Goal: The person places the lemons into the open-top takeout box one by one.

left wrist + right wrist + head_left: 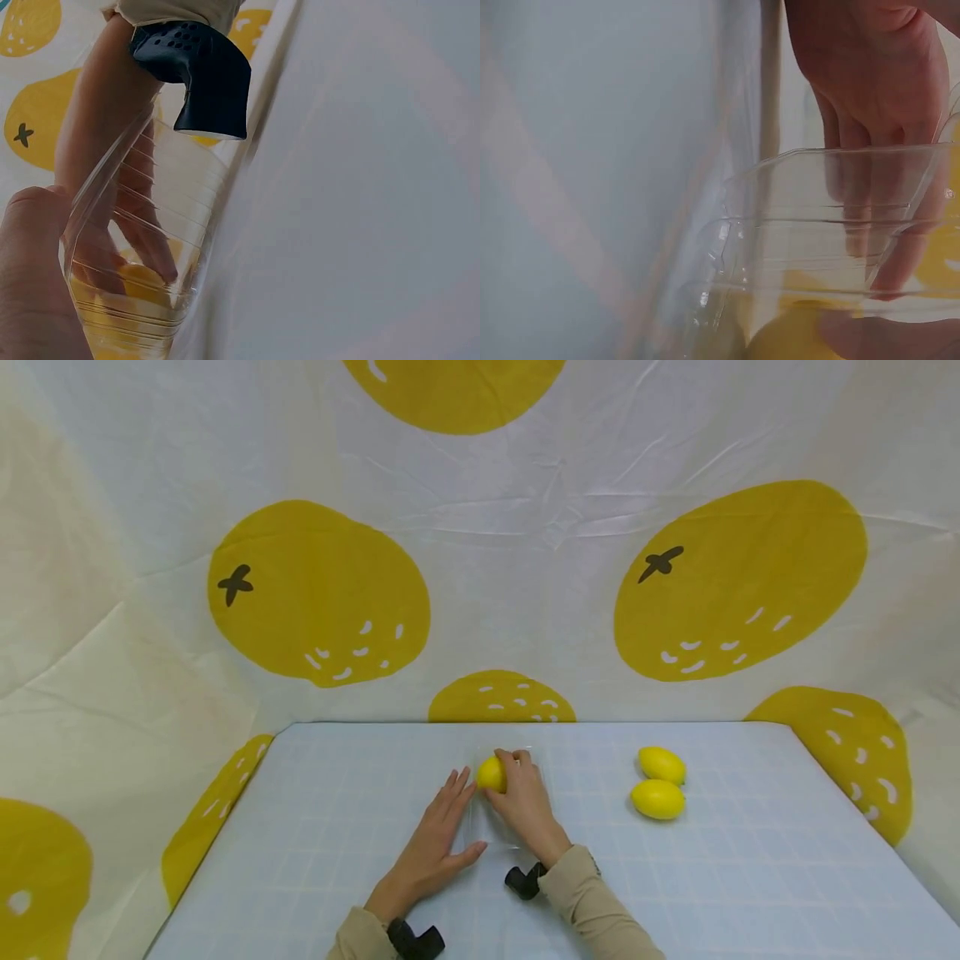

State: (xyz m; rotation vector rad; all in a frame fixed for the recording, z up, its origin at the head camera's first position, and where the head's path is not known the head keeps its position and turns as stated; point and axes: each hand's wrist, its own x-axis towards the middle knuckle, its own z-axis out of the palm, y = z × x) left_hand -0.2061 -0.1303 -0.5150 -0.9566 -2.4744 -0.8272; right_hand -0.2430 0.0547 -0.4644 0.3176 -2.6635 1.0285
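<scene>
A clear plastic box (pixel 489 837) with ribbed walls sits on the table in front of me. My right hand (pixel 527 802) reaches into it, fingers and thumb around a yellow lemon (pixel 491 773) at the box's far left part. Along the box's left side lies my left hand (pixel 433 837), fingers straight, thumb spread toward the near edge. The left wrist view shows the lemon (pixel 144 282) and the right fingers through the clear wall (pixel 169 202). In the right wrist view, the left hand (pixel 877 82) shows behind the box wall, with the lemon (pixel 791 334) low in front.
Two more lemons, one farther back (pixel 662 765) and one nearer (pixel 657 799), lie side by side on the right of the table. A pale checked cloth (pixel 315 827) covers the tabletop. Behind it hangs a white curtain (pixel 517 568) printed with big yellow fruit.
</scene>
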